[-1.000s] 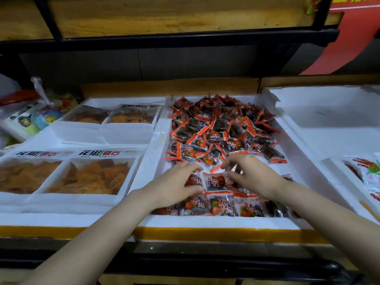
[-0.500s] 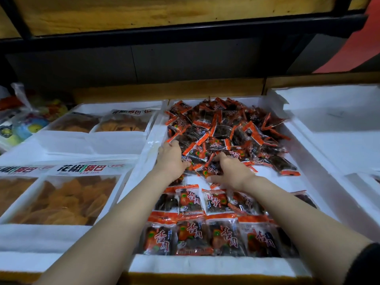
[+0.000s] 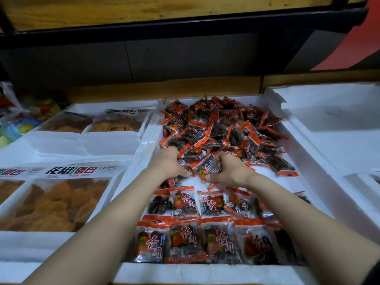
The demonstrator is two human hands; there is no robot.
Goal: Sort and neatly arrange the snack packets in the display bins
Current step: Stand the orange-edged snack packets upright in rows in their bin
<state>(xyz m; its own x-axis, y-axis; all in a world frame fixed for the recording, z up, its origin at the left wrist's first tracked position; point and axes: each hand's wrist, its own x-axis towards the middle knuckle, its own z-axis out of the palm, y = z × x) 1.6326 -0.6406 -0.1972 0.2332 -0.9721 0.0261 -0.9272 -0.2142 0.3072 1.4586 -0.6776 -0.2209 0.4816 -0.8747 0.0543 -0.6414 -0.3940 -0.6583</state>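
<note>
In the middle bin (image 3: 144, 145): we have both hands at the near edge of the loose heap (image 3: 222, 128), which fills the far half. The neat rows (image 3: 207, 204) lie flat in the near half, toward us.
Left grip (image 3: 168, 163): its fingers curl down into the heap's left side with the tips hidden, so we cannot tell whether it has hold of a packet.
Right grip (image 3: 234, 169): thumb and curled fingers pinch the held packet (image 3: 207, 168), just beside the left grip.
Packet's lie: it is tilted, printed face up, with its long axis slanting across the bin. The rows' packets run near to far.
Relation that matters: we judge the next free place lies toward us from the right grip, on the bare strip (image 3: 267, 182) between heap and rows. The packet needs a turn to square with its neighbours.
Materials: crinkled clear film with orange sealed ends over dark, lumpy fruit. We judge it slippery and springy.
Bin: white foam, matte, with thick walls.
</note>
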